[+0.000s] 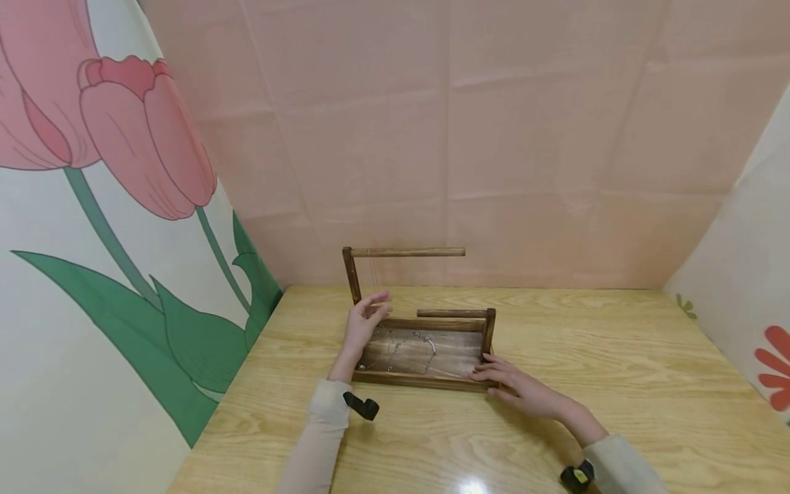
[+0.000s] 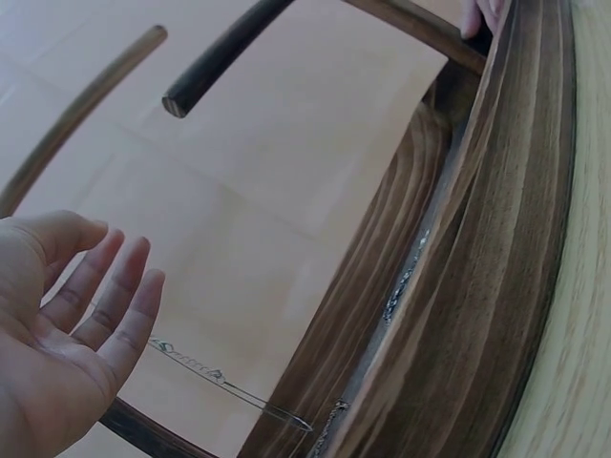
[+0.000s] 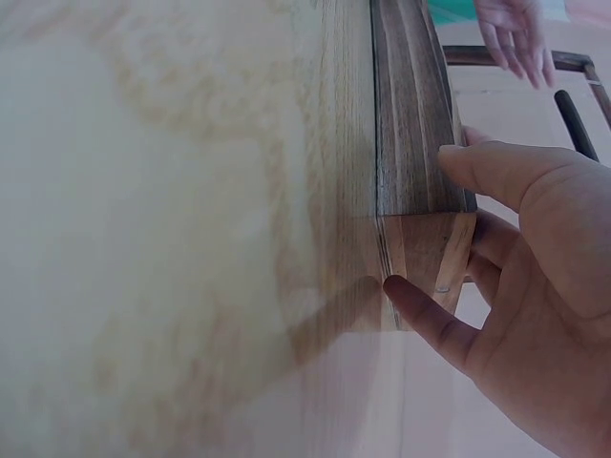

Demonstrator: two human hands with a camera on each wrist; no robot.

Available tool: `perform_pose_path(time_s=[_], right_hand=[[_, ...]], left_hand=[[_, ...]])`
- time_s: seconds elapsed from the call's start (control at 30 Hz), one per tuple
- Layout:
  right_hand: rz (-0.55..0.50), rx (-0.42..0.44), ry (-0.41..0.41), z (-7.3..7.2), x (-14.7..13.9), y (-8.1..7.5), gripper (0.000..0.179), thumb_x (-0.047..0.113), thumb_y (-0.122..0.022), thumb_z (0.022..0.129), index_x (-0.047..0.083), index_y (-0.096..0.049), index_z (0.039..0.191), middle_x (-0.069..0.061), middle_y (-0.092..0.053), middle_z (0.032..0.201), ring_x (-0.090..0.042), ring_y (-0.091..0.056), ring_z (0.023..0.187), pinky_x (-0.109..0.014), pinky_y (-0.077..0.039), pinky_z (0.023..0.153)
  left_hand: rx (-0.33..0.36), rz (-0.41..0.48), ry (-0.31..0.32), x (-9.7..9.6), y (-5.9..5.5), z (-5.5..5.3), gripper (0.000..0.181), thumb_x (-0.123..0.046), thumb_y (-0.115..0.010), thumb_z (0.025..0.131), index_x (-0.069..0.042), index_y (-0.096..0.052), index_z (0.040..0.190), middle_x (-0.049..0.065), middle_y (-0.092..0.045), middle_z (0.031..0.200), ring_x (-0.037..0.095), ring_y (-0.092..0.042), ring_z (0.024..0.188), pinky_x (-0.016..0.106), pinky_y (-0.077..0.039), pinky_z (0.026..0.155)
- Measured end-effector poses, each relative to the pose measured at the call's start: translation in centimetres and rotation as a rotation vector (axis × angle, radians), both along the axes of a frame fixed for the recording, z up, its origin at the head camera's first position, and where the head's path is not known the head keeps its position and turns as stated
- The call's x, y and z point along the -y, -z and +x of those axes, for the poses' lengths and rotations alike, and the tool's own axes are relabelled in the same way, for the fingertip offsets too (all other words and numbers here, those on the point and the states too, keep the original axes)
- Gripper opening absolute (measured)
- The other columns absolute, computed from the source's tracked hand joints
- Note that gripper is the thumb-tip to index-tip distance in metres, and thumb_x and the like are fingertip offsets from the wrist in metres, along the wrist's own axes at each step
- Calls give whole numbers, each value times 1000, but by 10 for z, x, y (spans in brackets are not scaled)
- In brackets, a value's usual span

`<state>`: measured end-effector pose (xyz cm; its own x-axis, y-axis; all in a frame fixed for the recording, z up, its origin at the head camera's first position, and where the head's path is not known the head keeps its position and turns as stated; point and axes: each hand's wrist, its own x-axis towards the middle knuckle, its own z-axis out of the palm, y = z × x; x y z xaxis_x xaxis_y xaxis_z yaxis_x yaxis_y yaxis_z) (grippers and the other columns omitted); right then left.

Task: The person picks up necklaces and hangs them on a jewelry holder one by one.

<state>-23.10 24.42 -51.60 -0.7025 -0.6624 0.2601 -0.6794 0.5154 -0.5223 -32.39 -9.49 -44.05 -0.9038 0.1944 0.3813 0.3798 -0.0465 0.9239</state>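
Note:
A dark brown wooden jewelry stand [image 1: 426, 385] rests on the table, with a shallow tray and two post-mounted bars. From the taller bar [image 1: 407, 252] at the left, a thin silver necklace [image 2: 196, 366] hangs, passing behind my left hand [image 1: 368, 321]. That hand is raised near the left post, palm turned inward and fingers loosely extended, gripping nothing. My right hand [image 1: 521, 390] holds the stand's front right corner, its thumb [image 3: 468, 164] at the front board and the other fingers around the end. Silver chains [image 1: 426, 337] lie in the tray.
The shorter bar [image 1: 453, 313] stands at the tray's right end. A light wood table [image 1: 617, 357] carries the stand. Behind it hangs a pink cloth backdrop [image 1: 524, 137], and a tulip-printed panel [image 1: 148, 144] is on the left.

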Motion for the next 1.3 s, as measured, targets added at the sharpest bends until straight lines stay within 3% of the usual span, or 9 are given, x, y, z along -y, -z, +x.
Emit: perform_pose_path(time_s=[0.23,0.4,0.5,0.67,0.73,0.87,0.93,1.1,1.3], right_hand=[[-2,7,3,0,0,1,36,14,-51,96,17,-51,132,-20,-43,139,-48,-21,133,-68,-25,99],[-2,6,6,0,0,1,37,13,-52,95,17,-51,132,-20,-42,139,-48,-21,133,-68,-26,99],[0,12,8,0,0,1,37,12,-52,95,17,-51,132,-21,-41,140,-48,-21,133,-68,-26,99],[3,28,10,0,-1,1,38,13,-52,95,17,-51,132,-20,-41,140,-47,-20,134,-68,-26,98],[6,27,11,0,-1,1,37,13,-52,95,17,-51,132,-20,-42,139,-47,-21,134,-68,-26,98],[8,15,12,0,-1,0,37,14,-52,95,17,-51,132,-20,-42,139,-47,-22,133,-67,-27,99],[6,13,11,0,-1,1,37,14,-52,95,17,-51,132,-20,-42,139,-47,-22,133,-67,-27,99],[1,11,3,0,0,1,37,13,-52,95,16,-51,132,-18,-44,138,-47,-21,133,-68,-27,98],[2,-10,-1,0,1,2,38,12,-53,95,16,-51,132,-17,-47,135,-47,-23,132,-68,-28,97]], left_hand=[[-30,-6,-3,-2,15,-8,32,2,-57,89,8,-55,120,30,-57,117,46,-58,98,48,-52,85],[-24,-15,-21,-4,30,-16,32,-5,-60,89,0,-58,121,25,-59,116,30,-64,93,31,-56,80],[-23,-6,-15,-5,32,-17,33,-6,-60,90,0,-58,122,25,-59,116,27,-65,92,32,-56,81],[-9,3,34,-7,31,-12,35,-4,-58,90,6,-54,124,31,-54,120,45,-58,100,45,-53,85],[-2,4,52,-7,26,-7,35,-3,-57,91,8,-52,124,32,-53,121,43,-59,100,51,-50,87],[4,-13,57,-9,18,3,35,-1,-56,91,9,-52,124,31,-54,120,25,-65,94,56,-47,88],[7,-18,53,-9,17,4,34,-2,-56,91,7,-53,124,30,-55,120,26,-65,94,55,-47,88],[14,-25,57,-8,19,5,36,-3,-56,91,9,-51,125,30,-54,122,48,-55,103,50,-50,88],[32,-33,66,-9,22,5,36,-5,-56,92,7,-52,125,31,-51,125,43,-57,104,39,-53,88]])
